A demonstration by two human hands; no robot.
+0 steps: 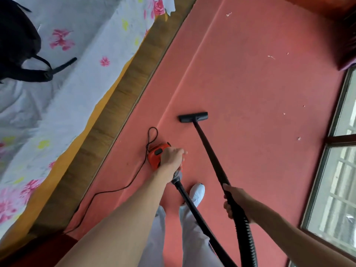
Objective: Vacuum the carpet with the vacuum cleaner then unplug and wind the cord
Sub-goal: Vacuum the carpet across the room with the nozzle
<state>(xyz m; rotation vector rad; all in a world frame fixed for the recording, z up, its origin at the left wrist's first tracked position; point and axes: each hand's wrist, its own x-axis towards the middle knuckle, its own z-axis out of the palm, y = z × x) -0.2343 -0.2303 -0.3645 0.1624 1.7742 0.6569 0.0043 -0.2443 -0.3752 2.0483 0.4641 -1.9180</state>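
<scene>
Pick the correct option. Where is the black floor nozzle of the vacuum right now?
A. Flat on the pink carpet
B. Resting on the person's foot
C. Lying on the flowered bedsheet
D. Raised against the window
A: the floor nozzle sits flat on the pink carpet, ahead of the right hand gripping the wand.

Black bag [17, 41] on floral bedsheet [77, 60]

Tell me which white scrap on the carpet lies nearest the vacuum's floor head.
The scrap right of the floor head, roughly level with it on the carpet. The other scraps lie farther off, toward the window or farther up the carpet.
</scene>
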